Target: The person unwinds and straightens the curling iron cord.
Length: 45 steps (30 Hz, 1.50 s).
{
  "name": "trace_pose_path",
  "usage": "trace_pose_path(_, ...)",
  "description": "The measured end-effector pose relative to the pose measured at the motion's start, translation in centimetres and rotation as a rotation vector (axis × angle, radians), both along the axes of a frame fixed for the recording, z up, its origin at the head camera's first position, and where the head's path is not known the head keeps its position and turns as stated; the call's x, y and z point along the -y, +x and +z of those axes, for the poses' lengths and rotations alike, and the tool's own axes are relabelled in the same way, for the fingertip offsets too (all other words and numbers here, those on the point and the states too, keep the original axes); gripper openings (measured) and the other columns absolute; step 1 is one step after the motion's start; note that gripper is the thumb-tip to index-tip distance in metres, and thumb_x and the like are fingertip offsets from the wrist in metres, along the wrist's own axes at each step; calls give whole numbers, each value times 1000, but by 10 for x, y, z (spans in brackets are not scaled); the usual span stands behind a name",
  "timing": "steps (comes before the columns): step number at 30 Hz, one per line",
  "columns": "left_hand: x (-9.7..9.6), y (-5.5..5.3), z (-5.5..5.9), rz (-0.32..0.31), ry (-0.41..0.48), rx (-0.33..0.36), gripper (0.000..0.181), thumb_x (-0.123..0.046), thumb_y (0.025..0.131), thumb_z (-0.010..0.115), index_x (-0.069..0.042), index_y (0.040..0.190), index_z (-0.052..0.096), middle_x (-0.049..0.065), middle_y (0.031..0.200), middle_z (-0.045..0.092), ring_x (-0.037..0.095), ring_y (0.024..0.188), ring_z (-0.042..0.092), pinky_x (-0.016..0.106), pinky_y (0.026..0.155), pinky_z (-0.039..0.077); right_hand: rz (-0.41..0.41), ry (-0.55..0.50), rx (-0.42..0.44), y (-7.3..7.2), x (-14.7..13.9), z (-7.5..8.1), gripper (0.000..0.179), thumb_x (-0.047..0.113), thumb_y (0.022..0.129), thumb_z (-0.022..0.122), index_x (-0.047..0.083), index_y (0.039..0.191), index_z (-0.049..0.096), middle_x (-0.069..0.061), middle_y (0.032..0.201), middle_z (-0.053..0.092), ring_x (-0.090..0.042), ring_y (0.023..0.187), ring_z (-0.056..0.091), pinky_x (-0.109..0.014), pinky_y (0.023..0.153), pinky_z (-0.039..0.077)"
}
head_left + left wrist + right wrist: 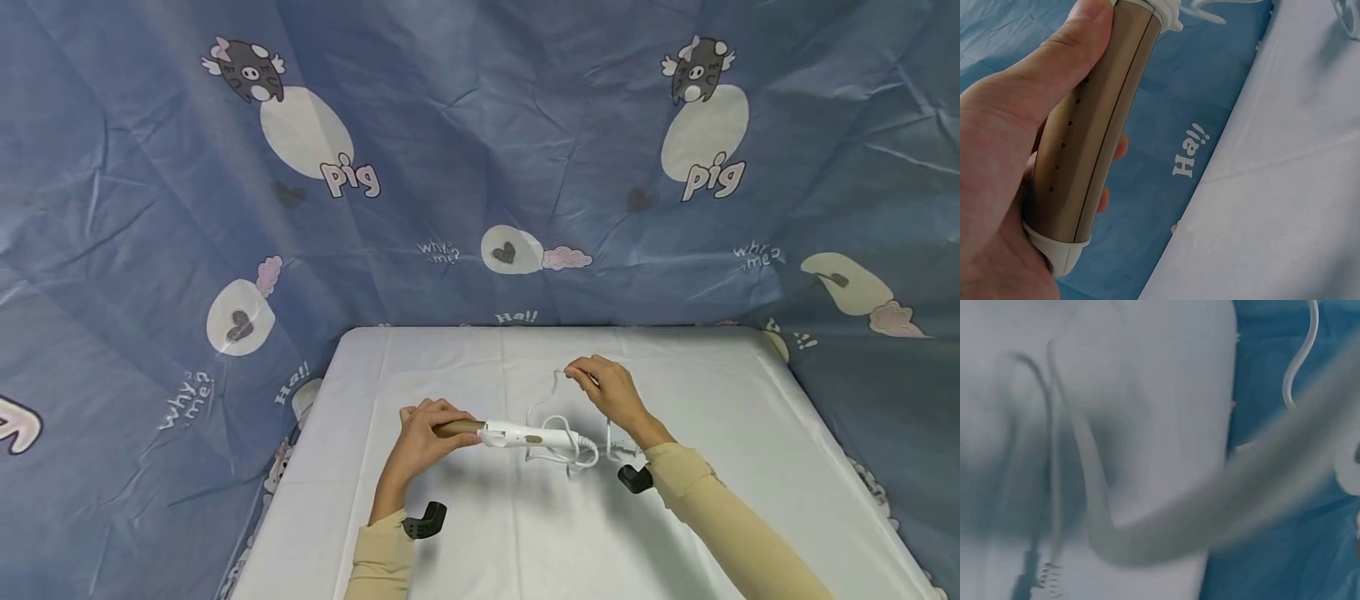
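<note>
In the head view my left hand [423, 437] grips a curling iron [506, 434] by its gold barrel. The white handle points right. Up close in the left wrist view, the barrel [1088, 131] shows a row of small holes, a lengthwise seam and a white end cap, with the thumb laid along it and fingertips behind. To the right, my right hand [611, 392] pinches the iron's white cord [576, 457], which hangs in loose loops about the handle's end. The cord [1147, 540] crosses the right wrist view large and blurred; the right hand is out of that picture.
A white-covered table [465, 533] lies beneath both hands. Blue cloth [420, 167] printed with pigs and words hangs behind it and along its sides. Black wrist cameras are worn on the left wrist [426, 520] and right wrist [636, 479].
</note>
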<state>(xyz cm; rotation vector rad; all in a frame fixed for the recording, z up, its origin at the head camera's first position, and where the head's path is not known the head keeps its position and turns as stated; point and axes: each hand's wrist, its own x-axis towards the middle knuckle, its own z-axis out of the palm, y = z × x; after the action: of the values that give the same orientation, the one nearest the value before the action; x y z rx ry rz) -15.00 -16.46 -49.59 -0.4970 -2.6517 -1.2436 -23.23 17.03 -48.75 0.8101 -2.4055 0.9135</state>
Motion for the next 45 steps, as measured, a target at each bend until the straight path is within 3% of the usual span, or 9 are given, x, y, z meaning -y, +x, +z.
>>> trace_pose_path(9,4,-1,-2,19,20,13,28,-55,68,77,-44,93,70,-23,87,61,7,81,46,36,84,14,56,100,97,2,0,-23,8,24,92,61,27,90,69,17,66,51,1,58,42,-22,56,38)
trace_pose_path(16,4,-1,-1,40,32,24,29,-56,68,76,-44,94,70,-23,88,61,8,80,47,36,83,15,101,123,159,6,3,-39,12,26,93,59,23,94,71,4,74,65,1,64,48,-23,61,42)
trace_pose_path(22,2,-2,0,48,52,11,31,-54,69,76,-40,97,71,-20,90,63,8,82,48,35,82,14,93,170,201,20,10,-47,13,26,90,64,20,98,71,11,81,64,-2,69,51,-26,65,45)
trace_pose_path(26,2,-3,-1,62,65,-15,34,-52,70,77,-35,99,72,-17,90,64,9,81,48,36,81,13,88,147,221,32,15,-55,11,23,85,69,15,93,68,6,78,63,-8,69,54,-28,65,47)
trace_pose_path(32,2,-6,-3,99,76,-33,32,-53,70,76,-38,98,72,-17,90,64,9,81,47,35,81,14,165,87,126,46,24,-69,14,17,82,71,18,96,73,4,93,72,-16,86,67,-29,73,52)
trace_pose_path(39,0,-8,-4,127,84,-52,32,-52,70,77,-38,98,72,-17,90,64,8,81,46,35,81,13,227,139,-26,58,32,-78,7,19,87,67,22,90,72,10,94,69,-9,88,66,-26,75,51)
trace_pose_path(45,-2,-11,-5,146,64,-70,32,-53,70,77,-36,97,72,-16,89,64,9,82,47,36,81,13,246,86,-11,73,35,-78,7,19,87,67,22,91,72,12,91,71,-7,85,66,-23,75,50)
